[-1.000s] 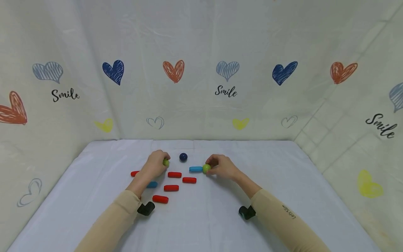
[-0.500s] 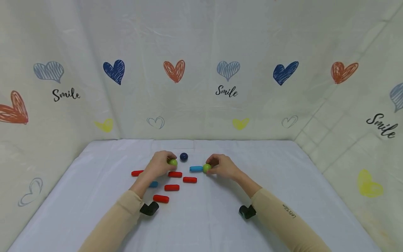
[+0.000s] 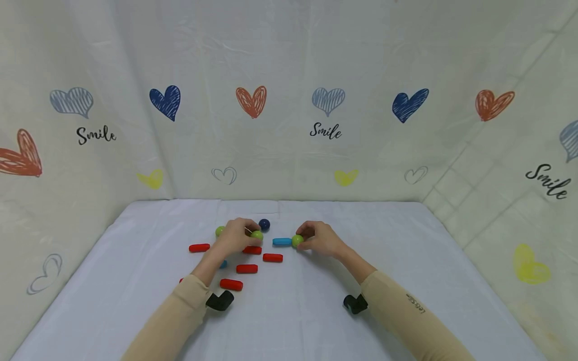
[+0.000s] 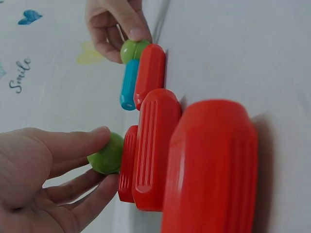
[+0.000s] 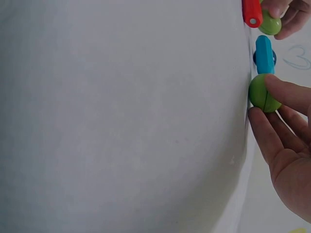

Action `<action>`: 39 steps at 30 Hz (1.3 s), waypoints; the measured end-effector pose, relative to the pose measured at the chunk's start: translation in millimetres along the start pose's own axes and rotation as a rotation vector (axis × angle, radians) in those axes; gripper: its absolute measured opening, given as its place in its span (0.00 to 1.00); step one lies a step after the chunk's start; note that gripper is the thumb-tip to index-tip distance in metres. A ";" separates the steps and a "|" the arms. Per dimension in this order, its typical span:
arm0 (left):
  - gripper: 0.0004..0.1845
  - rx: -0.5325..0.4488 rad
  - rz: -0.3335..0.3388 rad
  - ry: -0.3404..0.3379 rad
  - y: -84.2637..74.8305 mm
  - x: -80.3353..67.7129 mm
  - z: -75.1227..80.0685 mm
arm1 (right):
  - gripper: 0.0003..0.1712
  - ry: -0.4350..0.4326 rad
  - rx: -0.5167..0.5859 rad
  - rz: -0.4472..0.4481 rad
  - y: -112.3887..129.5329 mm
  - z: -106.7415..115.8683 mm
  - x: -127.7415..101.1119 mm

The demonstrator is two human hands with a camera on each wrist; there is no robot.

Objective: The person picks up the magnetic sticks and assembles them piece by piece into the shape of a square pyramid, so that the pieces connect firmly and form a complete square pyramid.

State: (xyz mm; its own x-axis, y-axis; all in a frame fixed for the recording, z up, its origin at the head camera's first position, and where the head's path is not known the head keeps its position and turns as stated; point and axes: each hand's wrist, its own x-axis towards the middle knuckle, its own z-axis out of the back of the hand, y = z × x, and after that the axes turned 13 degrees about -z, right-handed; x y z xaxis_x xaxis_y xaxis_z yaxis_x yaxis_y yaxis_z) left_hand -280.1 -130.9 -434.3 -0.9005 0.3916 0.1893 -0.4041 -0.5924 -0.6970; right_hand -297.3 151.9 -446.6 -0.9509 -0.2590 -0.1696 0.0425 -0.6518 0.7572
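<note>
Left hand point(image 3: 235, 236): pinches a smooth green ball point(image 3: 257, 234) just above a ribbed red rod point(image 3: 252, 249).
Right hand point(image 3: 319, 238): pinches another green ball point(image 3: 296, 240) touching a blue rod point(image 3: 282, 241).
Bench point(image 3: 289, 311): white cloth.

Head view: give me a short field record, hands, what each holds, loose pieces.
left hand: pinches a green ball
right hand: holds a second green ball that touches the blue rod
loose balls: dark blue ball; third green ball
loose rods: several red rods, one at far left
surface: white cloth
</note>
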 end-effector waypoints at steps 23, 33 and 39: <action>0.19 -0.071 0.013 0.038 -2.0 6.9 -17.5 | 0.17 0.003 0.009 -0.001 -0.1 0.3 -0.7; 0.18 -0.075 0.024 0.049 -0.7 7.8 -18.3 | 0.17 -0.006 -0.006 -0.003 0.5 0.7 -0.7; 0.19 -0.077 0.036 0.052 -1.2 6.6 -18.3 | 0.17 -0.007 -0.011 0.000 0.7 0.3 -1.6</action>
State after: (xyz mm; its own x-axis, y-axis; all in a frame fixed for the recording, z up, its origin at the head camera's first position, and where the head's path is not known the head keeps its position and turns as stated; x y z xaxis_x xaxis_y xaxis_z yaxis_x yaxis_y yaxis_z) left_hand -282.6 -114.8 -444.8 -0.9038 0.4081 0.1286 -0.3563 -0.5513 -0.7544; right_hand -295.9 152.1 -445.6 -0.9530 -0.2538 -0.1654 0.0456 -0.6598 0.7500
